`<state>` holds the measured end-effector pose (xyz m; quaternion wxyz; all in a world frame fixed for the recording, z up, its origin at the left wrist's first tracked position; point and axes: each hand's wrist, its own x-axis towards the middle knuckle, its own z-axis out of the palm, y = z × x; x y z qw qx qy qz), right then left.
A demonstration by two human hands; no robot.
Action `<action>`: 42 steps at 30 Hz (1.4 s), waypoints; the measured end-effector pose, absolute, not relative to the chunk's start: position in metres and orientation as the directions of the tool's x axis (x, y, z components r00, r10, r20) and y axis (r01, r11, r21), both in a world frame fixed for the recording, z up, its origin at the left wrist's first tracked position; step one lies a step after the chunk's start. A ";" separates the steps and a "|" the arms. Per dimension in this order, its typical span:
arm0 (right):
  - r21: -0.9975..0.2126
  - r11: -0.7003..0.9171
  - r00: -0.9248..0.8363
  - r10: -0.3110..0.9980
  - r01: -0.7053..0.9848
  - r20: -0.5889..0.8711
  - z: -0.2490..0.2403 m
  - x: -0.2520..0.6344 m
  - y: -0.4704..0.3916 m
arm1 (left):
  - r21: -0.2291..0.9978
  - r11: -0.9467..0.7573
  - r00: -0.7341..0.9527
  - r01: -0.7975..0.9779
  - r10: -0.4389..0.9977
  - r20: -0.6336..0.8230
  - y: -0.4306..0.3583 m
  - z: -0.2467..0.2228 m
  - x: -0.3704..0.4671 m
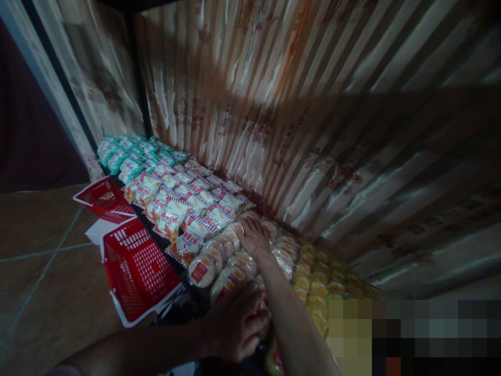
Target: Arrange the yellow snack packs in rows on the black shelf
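Round packs [202, 269] partly hidden by right hand [254, 236], yellow packs [318, 290] partly by pixel blocks [415, 337], wall print [344, 175] blurred.

red baskets [141, 269], tiled floor [35, 230] and pleated backdrop [250, 94] show.

Dark shelf [157, 239], teal packets [131, 166], white packets [170, 213], round packs [202, 270], yellow packs [319, 288]

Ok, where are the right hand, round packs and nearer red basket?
Right hand [256, 239], head view, back of hand.
Round packs [200, 271], head view, one pack's label.
Nearer red basket [125, 274], head view, inner surface.
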<state>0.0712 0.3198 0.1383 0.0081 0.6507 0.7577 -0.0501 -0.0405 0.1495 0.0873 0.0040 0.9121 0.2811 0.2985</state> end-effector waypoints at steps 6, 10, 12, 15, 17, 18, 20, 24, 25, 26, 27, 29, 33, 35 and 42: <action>-0.085 0.143 -0.148 0.987 0.986 -0.063 0.137 0.073 0.317 | 0.167 -0.848 0.663 0.503 0.503 0.554 0.149 0.087 -0.041; -0.086 0.135 -0.142 0.987 0.987 -0.076 0.135 0.074 0.319 | 0.175 -0.847 0.655 0.502 0.505 0.562 0.150 0.089 -0.041; -0.090 0.139 -0.146 0.987 0.986 -0.069 0.137 0.073 0.320 | 0.182 -0.847 0.665 0.499 0.509 0.547 0.151 0.091 -0.041; -0.072 0.170 -0.171 0.985 0.983 -0.005 0.142 0.072 0.320 | 0.170 -0.857 0.689 0.486 0.496 0.529 0.151 0.094 -0.042; -0.072 0.179 -0.179 0.984 0.981 0.013 0.145 0.071 0.320 | 0.154 -0.862 0.703 0.484 0.488 0.518 0.151 0.094 -0.043; -0.083 0.173 -0.174 0.985 0.981 -0.003 0.146 0.071 0.321 | 0.149 -0.860 0.707 0.487 0.489 0.511 0.151 0.094 -0.044; -0.115 0.153 -0.160 0.985 0.982 -0.059 0.147 0.071 0.322 | 0.149 -0.853 0.712 0.500 0.503 0.490 0.151 0.094 -0.044; -0.153 0.134 -0.151 0.983 0.979 -0.109 0.145 0.073 0.325 | 0.156 -0.845 0.718 0.512 0.521 0.463 0.150 0.094 -0.044; -0.154 0.136 -0.153 0.983 0.979 -0.104 0.144 0.074 0.325 | 0.156 -0.846 0.718 0.510 0.519 0.465 0.150 0.094 -0.044; -0.154 0.139 -0.155 0.983 0.978 -0.101 0.143 0.075 0.325 | 0.160 -0.843 0.712 0.514 0.523 0.469 0.149 0.094 -0.043; -0.152 0.141 -0.157 0.982 0.978 -0.101 0.143 0.075 0.324 | 0.164 -0.841 0.705 0.515 0.525 0.476 0.149 0.094 -0.043; -0.146 0.147 -0.162 0.981 0.978 -0.103 0.143 0.076 0.324 | 0.171 -0.841 0.692 0.514 0.524 0.496 0.149 0.094 -0.041; -0.135 0.138 -0.154 0.981 0.981 -0.119 0.145 0.075 0.323 | 0.177 -0.836 0.674 0.520 0.528 0.516 0.149 0.095 -0.040; -0.126 0.147 -0.162 0.980 0.981 -0.117 0.148 0.076 0.323 | 0.171 -0.841 0.678 0.514 0.520 0.519 0.149 0.093 -0.040; -0.075 0.073 -0.079 0.993 0.994 -0.082 0.150 0.089 0.319 | 0.172 -0.845 0.665 0.507 0.510 0.546 0.149 0.086 -0.039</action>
